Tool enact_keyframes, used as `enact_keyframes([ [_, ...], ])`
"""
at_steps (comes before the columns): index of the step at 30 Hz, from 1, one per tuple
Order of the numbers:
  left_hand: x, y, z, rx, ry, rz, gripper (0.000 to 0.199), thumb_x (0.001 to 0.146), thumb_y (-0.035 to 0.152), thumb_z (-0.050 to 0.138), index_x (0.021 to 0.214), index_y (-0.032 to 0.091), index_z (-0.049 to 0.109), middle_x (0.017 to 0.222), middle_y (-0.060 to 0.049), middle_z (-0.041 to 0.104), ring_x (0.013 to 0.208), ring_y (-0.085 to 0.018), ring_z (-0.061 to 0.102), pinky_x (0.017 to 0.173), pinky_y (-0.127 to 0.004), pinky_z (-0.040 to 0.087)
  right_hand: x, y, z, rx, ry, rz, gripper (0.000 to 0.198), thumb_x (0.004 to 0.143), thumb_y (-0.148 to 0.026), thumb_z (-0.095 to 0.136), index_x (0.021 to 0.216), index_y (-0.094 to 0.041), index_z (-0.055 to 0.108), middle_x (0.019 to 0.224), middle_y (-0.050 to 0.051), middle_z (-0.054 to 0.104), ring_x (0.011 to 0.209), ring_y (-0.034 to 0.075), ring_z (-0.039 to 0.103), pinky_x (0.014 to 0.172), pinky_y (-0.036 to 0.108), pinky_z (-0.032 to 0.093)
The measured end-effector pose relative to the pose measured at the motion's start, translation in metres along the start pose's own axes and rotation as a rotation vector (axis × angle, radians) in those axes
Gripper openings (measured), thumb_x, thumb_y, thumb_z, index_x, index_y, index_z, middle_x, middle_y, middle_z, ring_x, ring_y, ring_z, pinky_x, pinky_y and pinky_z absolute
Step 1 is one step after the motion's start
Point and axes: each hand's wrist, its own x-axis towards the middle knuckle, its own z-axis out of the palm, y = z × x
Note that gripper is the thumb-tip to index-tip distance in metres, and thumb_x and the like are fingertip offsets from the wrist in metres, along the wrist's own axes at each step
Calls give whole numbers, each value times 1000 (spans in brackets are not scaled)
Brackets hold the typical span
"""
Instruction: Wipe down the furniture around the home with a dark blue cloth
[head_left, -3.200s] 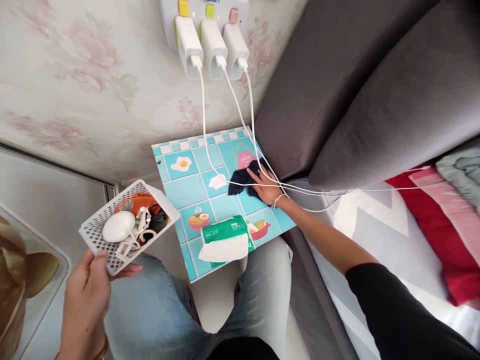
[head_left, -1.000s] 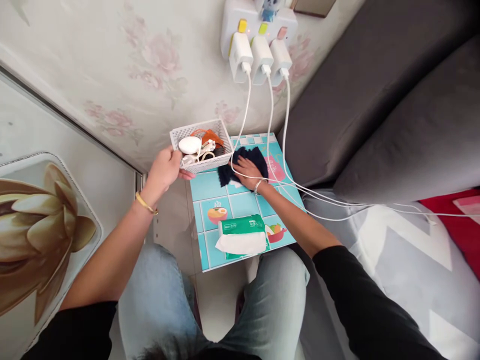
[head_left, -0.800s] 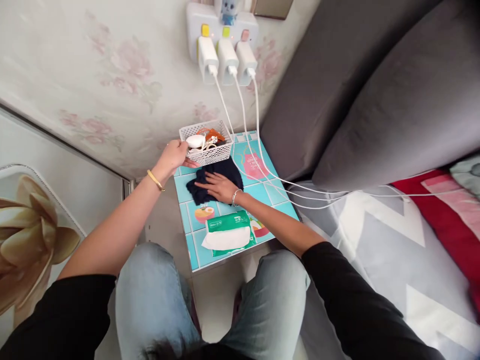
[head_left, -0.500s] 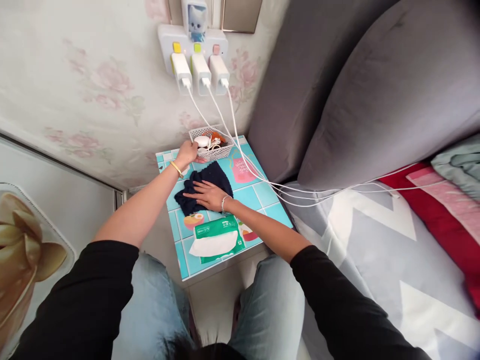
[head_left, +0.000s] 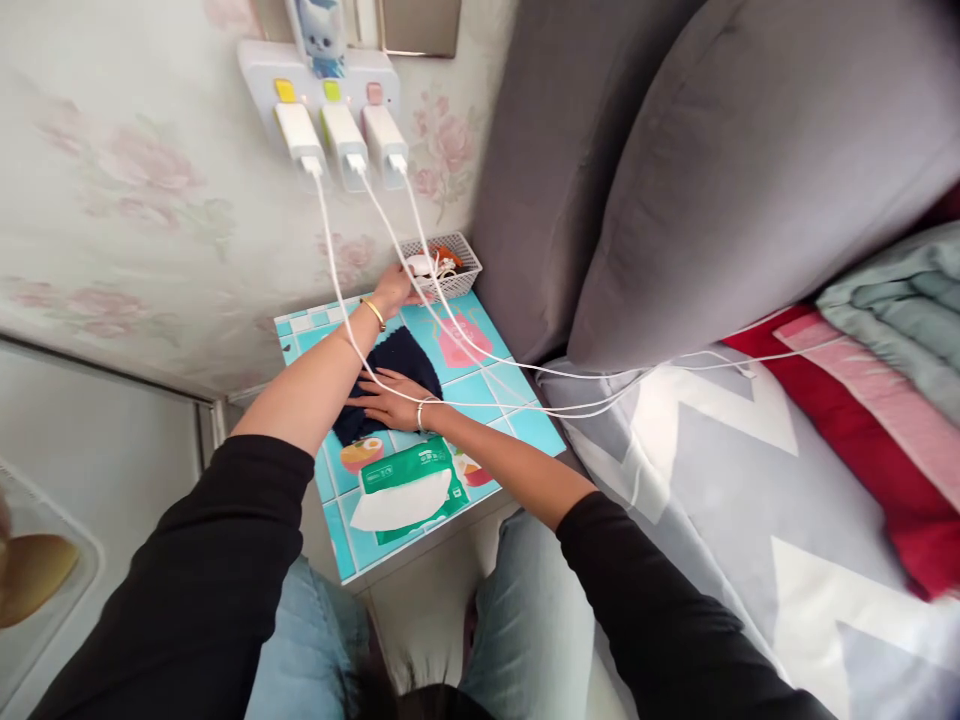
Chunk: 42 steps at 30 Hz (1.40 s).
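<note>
A small white lattice basket (head_left: pixel 459 283) with a white rounded item and orange and white odds and ends stands at the table's far right corner. My left hand (head_left: pixel 397 289) is closed on the basket's left end, thumb at the rim; its other fingers are partly hidden. Flat on a dark navy cloth (head_left: pixel 397 352) lies my right hand (head_left: pixel 395 400), its fingers spread. The cloth rests crumpled on the small table (head_left: pixel 536 425) with a blue tile-pattern top. Nearer to me lies a green tissue pack (head_left: pixel 409 490) with a white tissue showing.
White charging cables (head_left: pixel 480 403) run from a wall power strip (head_left: pixel 259 75) across the table and my arms to the bed (head_left: pixel 720 450). A grey padded headboard (head_left: pixel 540 180) borders the table on the right. A white panel (head_left: pixel 135 420) stands at left.
My left hand has shifted the basket to the right, into the table's far corner. My right hand stays on the cloth. A cable now crosses my left forearm. The view has turned right.
</note>
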Motion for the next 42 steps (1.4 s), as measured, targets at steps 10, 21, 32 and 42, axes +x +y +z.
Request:
enact_keyframes([
  [10,-135,0,-87,196,142,202,48,102,22,48,149,16,39,153,-13,48,84,-8,71,84,-26,58,-4,-1,-10,93,15,17,47,107,-32,42,153,-30,49,153,8,53,148,24,41,124,47,30],
  [21,-343,-136,-48,928,-56,399,84,84,53,73,156,30,38,160,-14,42,147,-40,39,118,-63,37,-18,18,-32,305,464,689,49,104,-36,31,142,-11,48,133,13,64,122,19,61,109,31,48],
  [32,-346,-129,-51,1039,-129,408,83,75,19,78,151,31,47,150,-14,45,137,-40,42,109,-60,48,-77,74,-44,-75,82,756,65,104,-47,32,162,-17,30,165,20,32,158,39,18,123,68,20],
  [42,-450,-132,-117,814,322,319,83,82,29,74,154,48,38,144,-8,47,131,-39,53,107,-61,52,-14,22,-17,-38,-73,408,60,107,-35,34,162,-12,30,160,21,39,158,34,19,128,59,20],
])
